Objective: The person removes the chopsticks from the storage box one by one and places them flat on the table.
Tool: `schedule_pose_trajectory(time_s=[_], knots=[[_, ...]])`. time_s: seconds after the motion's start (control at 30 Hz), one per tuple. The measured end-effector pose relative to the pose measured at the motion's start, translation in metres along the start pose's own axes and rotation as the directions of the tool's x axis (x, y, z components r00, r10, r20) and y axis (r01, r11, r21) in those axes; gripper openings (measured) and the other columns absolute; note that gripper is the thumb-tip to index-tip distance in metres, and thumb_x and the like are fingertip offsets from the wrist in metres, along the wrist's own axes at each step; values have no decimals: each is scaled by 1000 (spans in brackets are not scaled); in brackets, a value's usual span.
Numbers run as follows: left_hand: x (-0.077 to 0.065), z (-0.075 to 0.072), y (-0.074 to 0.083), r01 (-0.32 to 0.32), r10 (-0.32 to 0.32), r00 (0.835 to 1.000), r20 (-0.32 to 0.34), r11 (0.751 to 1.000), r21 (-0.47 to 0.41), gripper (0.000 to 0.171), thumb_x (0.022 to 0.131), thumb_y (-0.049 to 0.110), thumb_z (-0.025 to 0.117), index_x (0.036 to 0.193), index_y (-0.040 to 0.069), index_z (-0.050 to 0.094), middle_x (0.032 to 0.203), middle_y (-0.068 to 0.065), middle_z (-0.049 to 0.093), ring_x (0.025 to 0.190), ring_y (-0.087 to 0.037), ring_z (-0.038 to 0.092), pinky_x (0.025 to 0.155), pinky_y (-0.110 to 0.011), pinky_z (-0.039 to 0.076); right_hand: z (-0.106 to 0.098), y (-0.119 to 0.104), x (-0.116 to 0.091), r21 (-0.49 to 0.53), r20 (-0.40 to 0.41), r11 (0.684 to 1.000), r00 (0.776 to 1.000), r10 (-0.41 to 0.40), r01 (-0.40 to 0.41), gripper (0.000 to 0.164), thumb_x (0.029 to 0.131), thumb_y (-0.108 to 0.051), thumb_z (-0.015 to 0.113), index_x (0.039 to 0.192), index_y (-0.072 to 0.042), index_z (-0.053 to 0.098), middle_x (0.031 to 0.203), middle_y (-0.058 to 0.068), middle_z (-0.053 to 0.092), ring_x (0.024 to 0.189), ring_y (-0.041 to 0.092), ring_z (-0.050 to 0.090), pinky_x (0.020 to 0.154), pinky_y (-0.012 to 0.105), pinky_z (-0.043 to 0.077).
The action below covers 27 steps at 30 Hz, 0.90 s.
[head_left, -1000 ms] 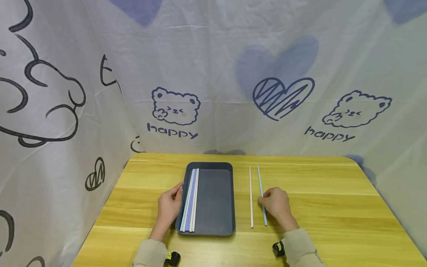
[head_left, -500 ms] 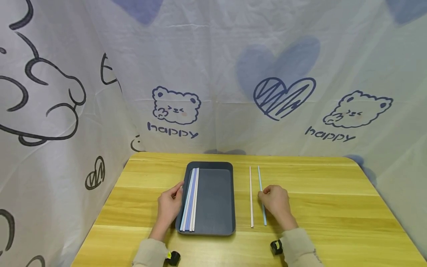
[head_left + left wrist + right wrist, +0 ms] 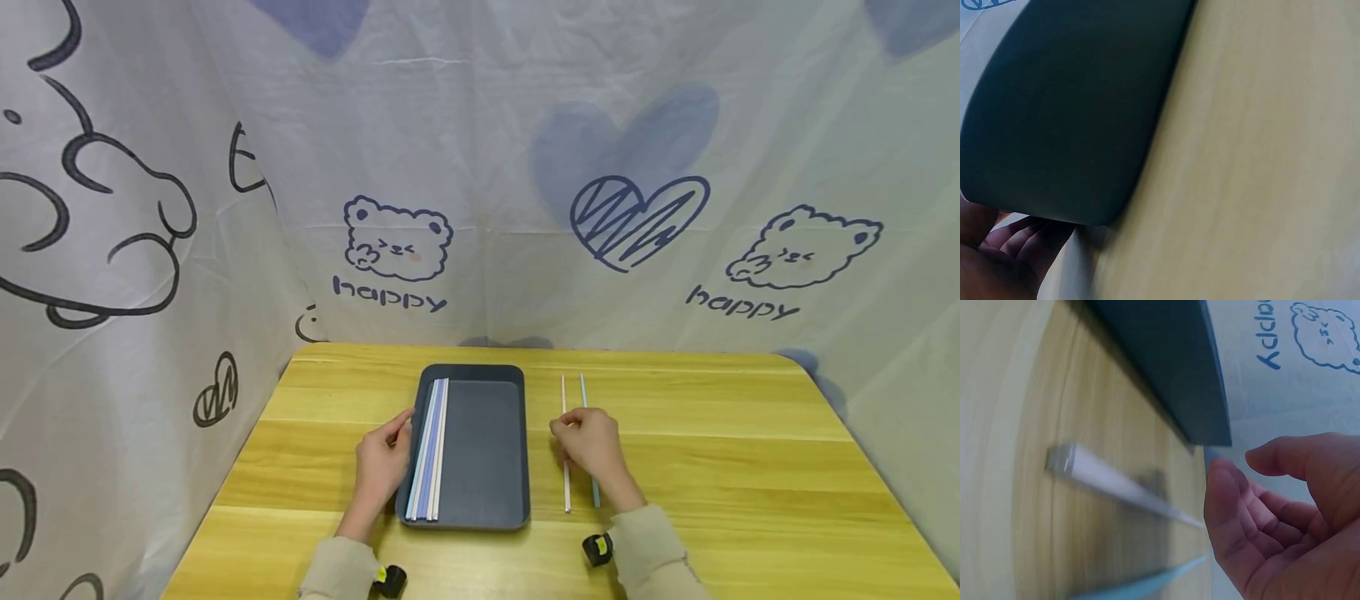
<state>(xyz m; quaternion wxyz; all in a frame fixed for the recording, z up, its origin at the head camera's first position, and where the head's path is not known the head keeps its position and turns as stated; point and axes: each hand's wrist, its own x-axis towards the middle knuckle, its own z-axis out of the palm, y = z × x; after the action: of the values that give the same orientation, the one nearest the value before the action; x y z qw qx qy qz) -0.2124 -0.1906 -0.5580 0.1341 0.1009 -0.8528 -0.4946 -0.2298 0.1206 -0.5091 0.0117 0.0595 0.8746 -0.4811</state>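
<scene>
My left hand (image 3: 382, 462) grips the left rim of a dark grey tray (image 3: 483, 450), thumb at the rim and fingers at its outer side, as the left wrist view shows. Several chopsticks (image 3: 429, 450), white, light blue and violet, lie side by side along the tray's left wall. On the table to the right of the tray lie a pale pink chopstick (image 3: 567, 496) and a light blue chopstick (image 3: 596, 496), spaced apart. Over these two is my right hand (image 3: 596, 446), its fingers loosely bent. The right wrist view shows a gap between thumb and index finger (image 3: 1221, 494), with nothing held.
The wood-grain table (image 3: 750, 467) extends to both sides. A white printed cloth (image 3: 510, 275) hangs at its back edge and on the left. The tray's raised wall (image 3: 1179, 369) stands left of the pink chopstick.
My right hand has moved left and slightly away from me, from the light blue chopstick to over the pale pink one. The left hand, the tray and the chopsticks look unchanged.
</scene>
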Motion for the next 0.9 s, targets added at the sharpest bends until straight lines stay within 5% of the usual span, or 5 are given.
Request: schedule_pose_trajectory(time_s=[0.27, 0.5, 0.9], knots=[[0, -1, 1, -4, 4, 1000, 6, 1000, -1, 30, 105, 11, 63, 132, 13, 76, 118, -19, 78, 84, -20, 73, 61, -20, 51, 12, -14, -1, 166, 72, 986, 997, 21, -33, 14, 93, -9, 68, 95, 2, 77, 62, 12, 69, 49, 16, 64, 54, 36, 60], [-1, 0, 1, -23, 23, 1000, -2, 1000, 8, 30, 104, 11, 63, 131, 13, 76, 116, -19, 78, 87, -22, 74, 62, -20, 52, 24, -29, -2, 320, 182, 936, 979, 90, -146, 18, 94, -6, 70, 105, 9, 75, 75, 16, 73, 54, 14, 67, 54, 31, 60], [-1, 1, 0, -45, 46, 999, -17, 999, 9, 29, 103, 9, 65, 130, 12, 77, 116, -18, 79, 84, -19, 73, 61, -20, 51, 59, -42, -6, 338, 250, 932, 967, 47, -132, 18, 92, -6, 73, 103, 8, 76, 82, 20, 75, 58, 16, 71, 58, 35, 62]])
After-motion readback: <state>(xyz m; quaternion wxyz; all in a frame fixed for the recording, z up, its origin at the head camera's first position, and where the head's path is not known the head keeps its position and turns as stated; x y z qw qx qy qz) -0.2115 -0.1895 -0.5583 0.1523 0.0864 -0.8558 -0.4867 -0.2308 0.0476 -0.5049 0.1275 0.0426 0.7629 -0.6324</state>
